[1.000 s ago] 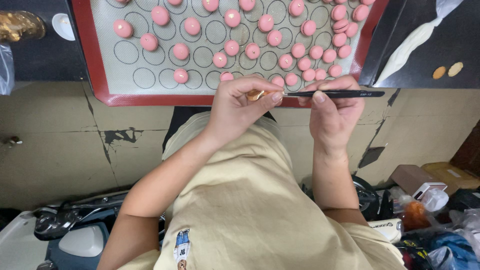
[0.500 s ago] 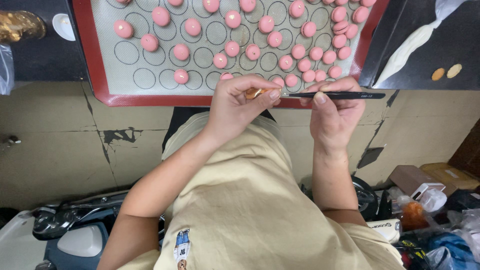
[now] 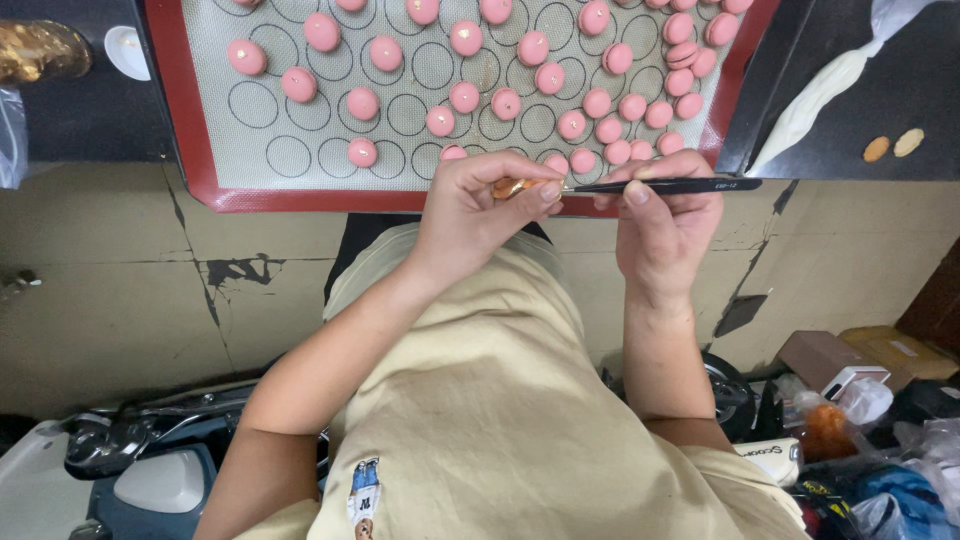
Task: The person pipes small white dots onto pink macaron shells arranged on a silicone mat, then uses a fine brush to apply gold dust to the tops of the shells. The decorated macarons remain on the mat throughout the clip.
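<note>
Up close, the left hand (image 3: 470, 215) pinches a small gold piece (image 3: 508, 186), the right hand (image 3: 662, 225) pinches black tweezers (image 3: 668, 186), just beside the red-rimmed baking mat (image 3: 250, 198) holding pink macaron shells (image 3: 362, 103).

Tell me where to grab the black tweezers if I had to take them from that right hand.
Probably grip the black tweezers by the bare rear end sticking out past the right hand, coming from the side away from the left hand. They lie level with their tips pointing at the small gold piece that hand pinches, so the rear is the free, blunt part.
</note>
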